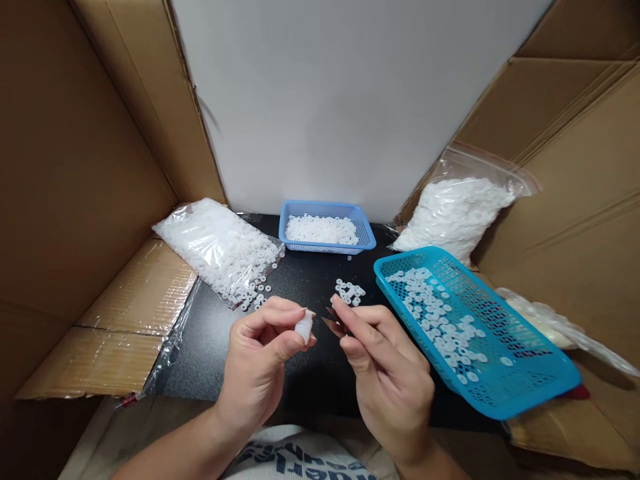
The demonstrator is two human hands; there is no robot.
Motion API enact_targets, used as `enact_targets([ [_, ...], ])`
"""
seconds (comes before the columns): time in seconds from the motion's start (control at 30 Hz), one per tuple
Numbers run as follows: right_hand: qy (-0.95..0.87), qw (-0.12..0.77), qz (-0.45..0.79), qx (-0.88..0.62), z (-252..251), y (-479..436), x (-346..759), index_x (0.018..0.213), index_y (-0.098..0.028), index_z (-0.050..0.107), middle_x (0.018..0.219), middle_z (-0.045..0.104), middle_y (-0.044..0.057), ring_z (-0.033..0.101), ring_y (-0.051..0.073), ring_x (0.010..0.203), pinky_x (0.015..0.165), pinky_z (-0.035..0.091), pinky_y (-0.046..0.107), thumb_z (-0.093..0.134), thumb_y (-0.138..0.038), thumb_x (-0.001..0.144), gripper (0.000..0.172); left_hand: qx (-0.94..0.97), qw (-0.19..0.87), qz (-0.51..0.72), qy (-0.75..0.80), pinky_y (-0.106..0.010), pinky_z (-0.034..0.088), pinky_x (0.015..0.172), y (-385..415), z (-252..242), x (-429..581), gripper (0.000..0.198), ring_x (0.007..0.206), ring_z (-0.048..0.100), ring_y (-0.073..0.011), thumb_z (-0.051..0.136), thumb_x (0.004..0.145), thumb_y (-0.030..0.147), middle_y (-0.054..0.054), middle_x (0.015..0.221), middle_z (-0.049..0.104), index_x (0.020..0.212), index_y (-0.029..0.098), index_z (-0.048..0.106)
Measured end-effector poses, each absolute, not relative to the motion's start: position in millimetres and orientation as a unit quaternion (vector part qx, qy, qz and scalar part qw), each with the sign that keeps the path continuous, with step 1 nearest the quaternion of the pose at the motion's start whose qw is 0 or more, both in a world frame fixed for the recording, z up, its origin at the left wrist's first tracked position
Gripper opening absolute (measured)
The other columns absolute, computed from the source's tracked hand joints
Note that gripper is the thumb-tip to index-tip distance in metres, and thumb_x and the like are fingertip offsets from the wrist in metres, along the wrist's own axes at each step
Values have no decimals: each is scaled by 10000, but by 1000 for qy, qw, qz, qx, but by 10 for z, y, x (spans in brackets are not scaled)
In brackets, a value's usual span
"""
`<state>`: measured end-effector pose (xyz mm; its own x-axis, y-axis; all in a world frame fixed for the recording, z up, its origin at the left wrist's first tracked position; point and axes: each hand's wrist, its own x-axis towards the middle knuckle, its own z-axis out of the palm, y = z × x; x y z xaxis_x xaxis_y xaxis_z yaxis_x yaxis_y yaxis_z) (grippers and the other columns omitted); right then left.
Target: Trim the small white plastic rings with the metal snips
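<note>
My left hand [263, 357] pinches a small white plastic piece [304, 327] between thumb and fingers, above the black tabletop. Facing it, my right hand [390, 373] is closed on dark tweezers [336, 323], whose two pointed tips are spread and aimed left toward the white piece, apart from it. Just beyond my right fingertips lies a small pile of white plastic rings [353, 291]. More white rings [433, 310] are scattered in a turquoise basket [540, 383] to the right of my right hand.
A blue basket [327, 249] of small white pieces stands at the back. On the left, a clear bag [215, 247] spills rings onto the black table [200, 353]. A zip bag [455, 207] of white material leans at the back right. Cardboard walls [85, 133] enclose the sides.
</note>
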<state>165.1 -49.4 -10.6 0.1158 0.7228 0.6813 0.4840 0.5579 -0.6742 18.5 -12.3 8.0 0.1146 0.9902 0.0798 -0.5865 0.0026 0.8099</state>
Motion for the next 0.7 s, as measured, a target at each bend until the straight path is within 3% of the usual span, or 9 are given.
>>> enact_targets([
  [0.2, -719, 524, -51, -454, -47, -548, 1704, 1537, -296, 525, 869, 687, 43, 689, 141, 729, 609, 552, 235, 624, -95, 1008, 574, 391, 630, 609, 283, -118, 569, 589, -142, 76, 165, 180, 612, 660, -57, 976, 662, 317, -4, 747, 709, 782, 232, 872],
  [0.4, -744, 485, -83, -452, -10, -556, 1721, 1525, -262, 548, 856, 721, 43, 714, 130, 717, 623, 561, 219, 622, -62, 999, 567, 418, 594, 620, 298, -148, 544, 615, -146, 35, 141, 157, 678, 646, -87, 966, 676, 306, -30, 768, 724, 789, 246, 874],
  [0.7, -756, 477, -92, -439, 49, -517, 1714, 1593, -350, 404, 844, 770, 21, 682, 133, 628, 575, 539, 238, 625, -70, 1004, 689, 439, 566, 621, 319, -192, 512, 600, -155, 45, 130, 130, 701, 646, -128, 957, 675, 271, -44, 750, 737, 774, 260, 874],
])
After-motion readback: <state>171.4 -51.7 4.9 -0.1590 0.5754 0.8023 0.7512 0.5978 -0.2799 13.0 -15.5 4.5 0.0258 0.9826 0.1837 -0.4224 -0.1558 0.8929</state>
